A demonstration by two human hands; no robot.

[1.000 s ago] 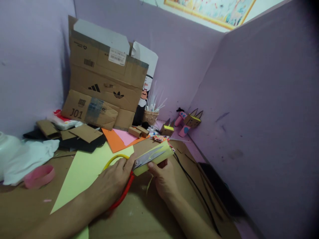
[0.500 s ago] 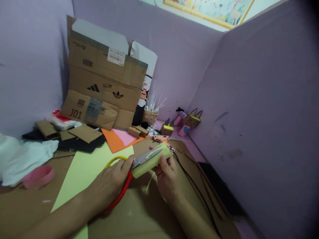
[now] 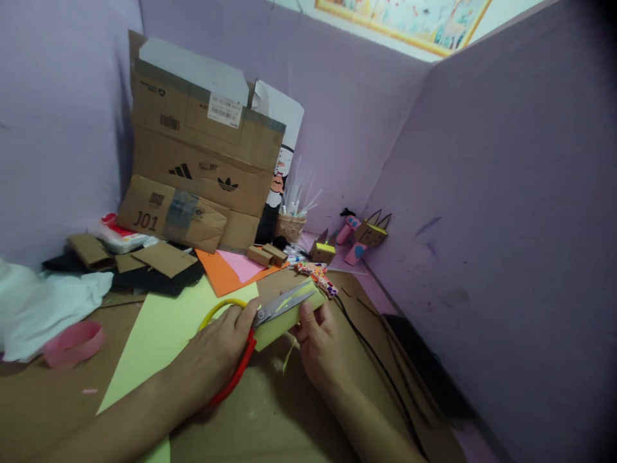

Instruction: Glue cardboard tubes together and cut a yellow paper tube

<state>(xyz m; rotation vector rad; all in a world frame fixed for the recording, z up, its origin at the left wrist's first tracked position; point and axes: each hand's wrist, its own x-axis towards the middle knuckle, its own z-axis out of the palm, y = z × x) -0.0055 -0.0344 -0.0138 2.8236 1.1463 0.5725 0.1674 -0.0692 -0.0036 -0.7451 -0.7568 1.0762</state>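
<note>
In the head view my left hand point(image 3: 222, 341) is closed on scissors point(image 3: 279, 307) with one yellow and one red handle loop. Their grey blades point up and to the right, along the edge of a small piece of pale yellow paper point(image 3: 274, 329). My right hand point(image 3: 318, 347) pinches that paper near its right end, thumb on top. A thin strip of the same paper point(image 3: 289, 355) dangles below it. Whether the paper wraps something stiff, I cannot tell. Under my left forearm lies a large pale yellow sheet point(image 3: 178, 321).
A pink ring point(image 3: 74, 343) and white cloth point(image 3: 58, 305) lie left. Cardboard pieces point(image 3: 166, 257), orange paper point(image 3: 222, 278) and a glue gun with patterned covering point(image 3: 315, 273) sit behind. A black cable point(image 3: 376, 357) runs right. Cardboard animal figures point(image 3: 369, 235) stand by the wall.
My right hand and the small paper piece have shifted slightly left and tilted a little. The scissors stay almost in place along its edge.
</note>
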